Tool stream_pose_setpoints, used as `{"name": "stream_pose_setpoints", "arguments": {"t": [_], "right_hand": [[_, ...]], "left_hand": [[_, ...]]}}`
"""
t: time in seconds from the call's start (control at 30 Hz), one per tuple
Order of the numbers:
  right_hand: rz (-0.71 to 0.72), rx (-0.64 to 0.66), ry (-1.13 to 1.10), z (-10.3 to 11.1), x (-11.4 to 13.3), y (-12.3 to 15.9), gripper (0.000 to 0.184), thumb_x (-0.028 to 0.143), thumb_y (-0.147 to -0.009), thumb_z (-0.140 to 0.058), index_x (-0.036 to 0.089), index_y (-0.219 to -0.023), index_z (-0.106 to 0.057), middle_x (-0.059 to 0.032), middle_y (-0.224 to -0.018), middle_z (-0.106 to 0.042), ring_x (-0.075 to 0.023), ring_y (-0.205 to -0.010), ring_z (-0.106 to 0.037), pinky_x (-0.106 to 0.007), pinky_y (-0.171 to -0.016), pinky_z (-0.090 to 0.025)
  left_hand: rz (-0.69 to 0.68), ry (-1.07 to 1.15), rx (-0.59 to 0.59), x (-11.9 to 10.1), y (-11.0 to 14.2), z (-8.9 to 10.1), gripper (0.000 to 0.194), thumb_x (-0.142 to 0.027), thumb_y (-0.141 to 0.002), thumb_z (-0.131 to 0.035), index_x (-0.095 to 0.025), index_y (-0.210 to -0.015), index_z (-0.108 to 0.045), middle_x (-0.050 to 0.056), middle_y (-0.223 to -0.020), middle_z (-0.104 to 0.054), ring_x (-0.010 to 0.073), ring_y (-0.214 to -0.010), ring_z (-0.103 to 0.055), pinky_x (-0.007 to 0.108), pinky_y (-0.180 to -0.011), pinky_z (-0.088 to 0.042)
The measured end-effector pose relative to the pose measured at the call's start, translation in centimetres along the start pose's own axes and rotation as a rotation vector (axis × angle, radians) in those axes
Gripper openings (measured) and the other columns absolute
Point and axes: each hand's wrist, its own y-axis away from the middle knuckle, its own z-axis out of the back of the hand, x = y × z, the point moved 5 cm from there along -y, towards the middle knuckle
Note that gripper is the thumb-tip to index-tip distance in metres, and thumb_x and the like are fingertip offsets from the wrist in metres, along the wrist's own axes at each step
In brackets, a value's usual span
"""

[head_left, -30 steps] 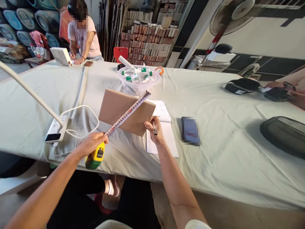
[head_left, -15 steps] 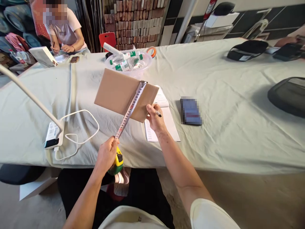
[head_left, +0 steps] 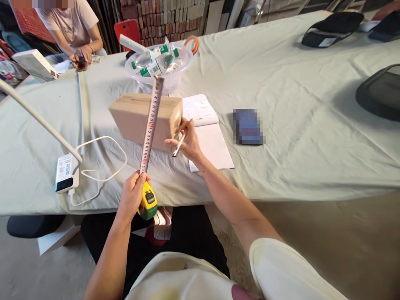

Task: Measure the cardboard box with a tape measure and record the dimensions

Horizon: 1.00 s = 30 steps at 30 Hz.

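My left hand (head_left: 133, 193) is closed around the extended blade of a yellow and green tape measure (head_left: 148, 201), just above its case. The steel blade slants up in front of a brown cardboard box (head_left: 134, 121), its hooked end above the box's top. My right hand (head_left: 189, 141) grips a pen (head_left: 179, 143) at the box's right end. Its fingers are at the taped end face; whether they hold the box is hard to tell. An open notebook (head_left: 214, 146) lies on the table, partly behind the right hand.
Behind the box, a clear plastic basin (head_left: 184, 62) holds several bottles. A phone (head_left: 249, 127) lies right of the notebook. At the left are a power strip (head_left: 67, 171) and white cable. Black caps (head_left: 333, 29) rest farther right. Another person (head_left: 73, 29) sits at the far left.
The box has turned and come down, now showing its top and long side. The tape blade has swung more upright, off the box face. My right hand has shifted left and lower on the box's end.
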Motion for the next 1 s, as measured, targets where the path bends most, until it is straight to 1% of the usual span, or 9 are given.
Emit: {"name": "stream_pose_setpoints", "arguments": {"t": [0.1, 0.2, 0.3, 0.37, 0.47, 0.57, 0.7, 0.8, 1.0], "right_hand": [[0.112, 0.122, 0.147, -1.2, 0.0, 0.2, 0.082, 0.072, -0.038, -0.094, 0.028, -0.087, -0.046, -0.0124, -0.131, -0.06, -0.0327, -0.127, -0.056, -0.049, -0.107, -0.05], [0.1, 0.161, 0.171, -0.5, 0.0, 0.1, 0.077, 0.082, -0.052, -0.083, 0.027, -0.096, -0.052, -0.0137, -0.134, -0.062, -0.0331, -0.133, -0.056, -0.05, -0.115, -0.046], [0.048, 0.052, 0.12, 2.7, 0.4, -0.2, 0.072, 0.09, -0.071, -0.061, 0.027, -0.106, -0.053, -0.0102, -0.126, -0.067, -0.0281, -0.125, -0.063, -0.048, -0.111, -0.049], [0.006, -0.026, 0.119, 5.3, 0.8, 0.0, 0.073, 0.092, -0.076, -0.051, 0.028, -0.109, -0.055, -0.0072, -0.117, -0.069, -0.0248, -0.113, -0.068, -0.046, -0.104, -0.052], [-0.012, -0.079, 0.197, 8.4, 1.1, 0.8, 0.07, 0.09, -0.081, -0.047, 0.028, -0.109, -0.06, -0.0041, -0.104, -0.069, -0.0211, -0.1, -0.069, -0.042, -0.096, -0.054], [-0.026, -0.064, 0.286, 9.9, 0.4, 1.9, 0.057, 0.079, -0.088, -0.05, 0.025, -0.1, -0.064, -0.0018, -0.086, -0.068, -0.0181, -0.086, -0.067, -0.037, -0.086, -0.053], [-0.057, -0.081, 0.396, 10.0, -0.9, 2.9, 0.039, 0.062, -0.092, -0.056, 0.023, -0.087, -0.064, 0.001, -0.072, -0.066, -0.0149, -0.07, -0.062, -0.032, -0.074, -0.048], [-0.063, -0.094, 0.465, 9.5, -1.2, 2.8, 0.038, 0.057, -0.092, -0.053, 0.024, -0.075, -0.059, 0.003, -0.064, -0.062, -0.0138, -0.064, -0.056, -0.03, -0.07, -0.045], [-0.109, -0.092, 0.529, 9.1, -1.9, 2.4, 0.035, 0.053, -0.093, -0.051, 0.025, -0.072, -0.054, 0.0041, -0.06, -0.057, -0.0146, -0.063, -0.053, -0.03, -0.068, -0.043]], "left_hand": [[0.053, 0.201, 0.09, 0.2, -0.2, -1.2, 0.037, -0.055, -0.087, -0.067, -0.019, -0.086, -0.061, 0.0, -0.073, -0.062, 0.0125, -0.057, -0.054, 0.024, -0.052, -0.045], [0.114, 0.324, 0.211, 0.0, -0.3, -3.1, 0.038, -0.054, -0.083, -0.073, -0.018, -0.089, -0.063, 0.0, -0.073, -0.063, 0.0125, -0.058, -0.057, 0.023, -0.05, -0.046], [0.164, 0.393, 0.312, -0.4, -0.5, -5.0, 0.038, -0.051, -0.081, -0.077, -0.017, -0.093, -0.064, 0.0, -0.071, -0.063, 0.012, -0.057, -0.058, 0.021, -0.048, -0.045], [0.195, 0.421, 0.375, -0.7, -0.8, -6.2, 0.037, -0.048, -0.082, -0.077, -0.016, -0.097, -0.066, 0.0, -0.069, -0.064, 0.0124, -0.057, -0.06, 0.02, -0.048, -0.046], [0.241, 0.481, 0.476, -1.0, -1.6, -8.0, 0.034, -0.042, -0.086, -0.074, -0.014, -0.105, -0.067, 0.001, -0.068, -0.065, 0.0136, -0.057, -0.062, 0.022, -0.051, -0.048], [0.281, 0.568, 0.555, -1.4, -3.0, -10.1, 0.03, -0.033, -0.093, -0.066, -0.013, -0.116, -0.065, 0.003, -0.066, -0.066, 0.0147, -0.055, -0.063, 0.023, -0.052, -0.051], [0.386, 0.691, 0.601, -1.8, -5.1, -12.8, 0.027, -0.025, -0.098, -0.056, -0.014, -0.123, -0.06, 0.003, -0.066, -0.065, 0.0157, -0.054, -0.063, 0.026, -0.054, -0.054], [0.464, 0.764, 0.633, -1.9, -6.2, -14.4, 0.02, -0.025, -0.099, -0.054, -0.018, -0.117, -0.06, 0.002, -0.067, -0.064, 0.0159, -0.053, -0.062, 0.027, -0.054, -0.055], [0.592, 0.887, 0.686, -1.5, -6.4, -14.8, 0.009, -0.025, -0.098, -0.055, -0.018, -0.097, -0.061, 0.002, -0.07, -0.063, 0.0141, -0.054, -0.061, 0.026, -0.054, -0.054]]}}
